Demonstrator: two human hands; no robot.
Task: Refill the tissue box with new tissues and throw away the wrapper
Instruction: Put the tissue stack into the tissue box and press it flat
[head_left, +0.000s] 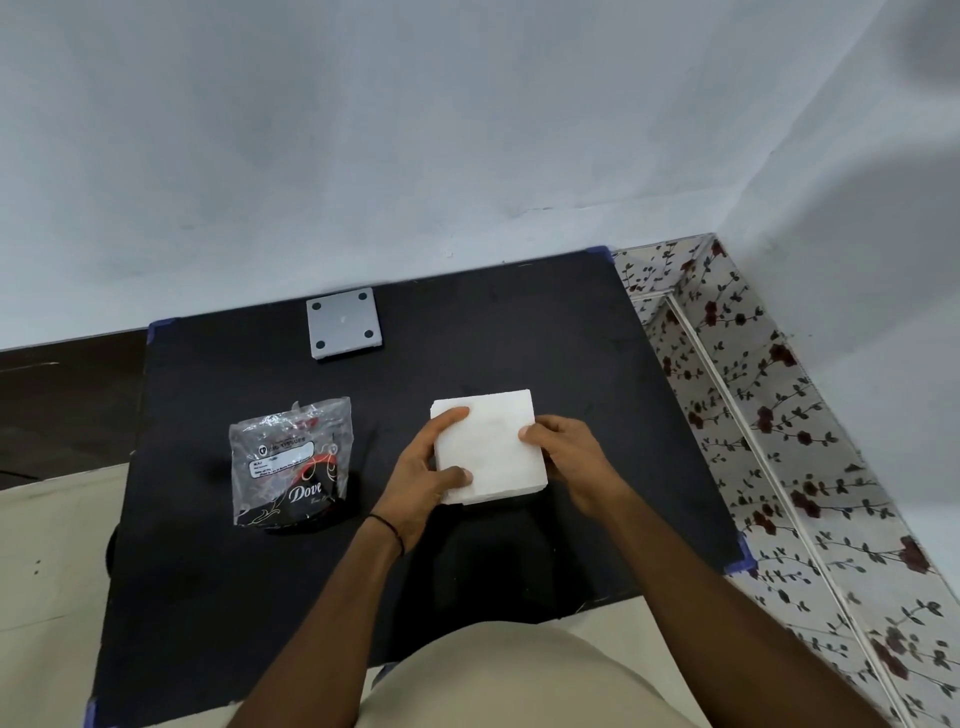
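A square white stack of tissues (488, 447) is held just above the black table (597, 364), right of centre. My left hand (423, 480) grips its left and near edge, thumb on top. My right hand (566, 457) grips its right edge. To the left lies a clear, crumpled plastic wrapper (288, 457) on top of a dark round object with "Dove" lettering. At the back of the table rests a grey square box piece (344, 325) with black dots at its corners, flat side up.
The table stands against a pale wall in a corner. Floral tiles (779, 415) run along the right side. Beige floor (47, 571) shows to the left, and my beige-clothed lap (519, 680) sits at the near edge.
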